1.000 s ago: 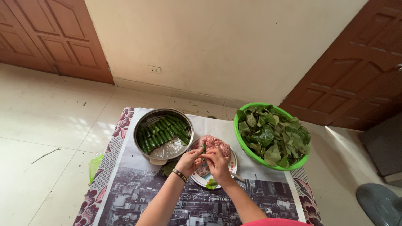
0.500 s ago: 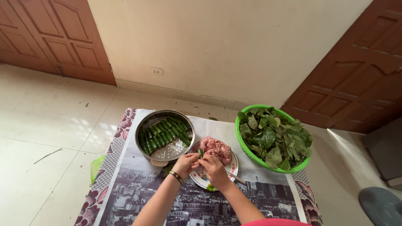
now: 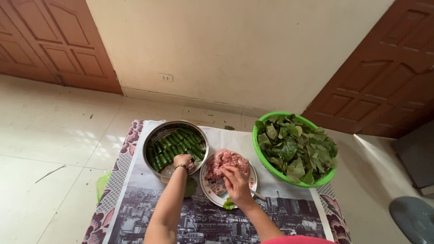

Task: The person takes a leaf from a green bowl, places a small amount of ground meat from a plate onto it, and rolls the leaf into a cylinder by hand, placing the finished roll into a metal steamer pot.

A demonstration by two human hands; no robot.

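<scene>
Landmark: our plate (image 3: pixel 251 186) of minced meat. Metal pot (image 3: pixel 156 140) just left of it, our left hand (image 3: pixel 183 161) over pot's near rim, narrow gap between. Green basket (image 3: pixel 264 160) of leaves crowds plate's right edge. Our right hand (image 3: pixel 235 183) covers plate's near side. Beyond plate, bare mat (image 3: pixel 226 135); near side, open mat between our forearms.

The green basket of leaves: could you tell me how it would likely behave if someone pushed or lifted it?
The green basket looks like thin plastic, so it would probably slide easily on the printed cloth. The loose leaves heaped above its rim suggest little weight; a few might spill if it tilts.
</scene>
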